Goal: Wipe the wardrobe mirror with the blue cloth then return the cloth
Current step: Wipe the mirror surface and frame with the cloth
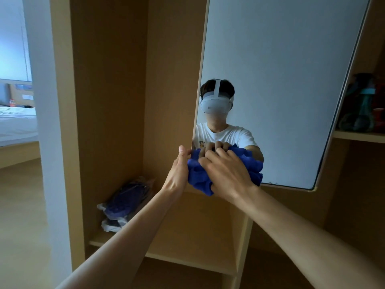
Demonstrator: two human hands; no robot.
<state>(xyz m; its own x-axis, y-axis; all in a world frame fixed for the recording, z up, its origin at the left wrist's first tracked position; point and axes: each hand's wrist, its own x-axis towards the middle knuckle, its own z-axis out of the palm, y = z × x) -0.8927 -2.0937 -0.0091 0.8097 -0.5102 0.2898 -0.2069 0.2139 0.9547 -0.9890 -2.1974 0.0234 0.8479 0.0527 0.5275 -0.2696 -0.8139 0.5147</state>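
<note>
Right grip [225, 174] is clenching the bunched blue cloth [200, 180], fingers curled over it, and pressing it against the lower left corner of the wardrobe mirror [281, 80]. Left grip [179, 170] is grasping the mirror's left edge just beside the cloth, thumb lying up along the frame, fingers hidden behind. Mirror door is hanging tilted. Bagged dark items [125, 201] are lying on the lower shelf [187, 255] inside the wardrobe. Bottles [360, 105] are standing on a right-hand shelf, blurred.
</note>
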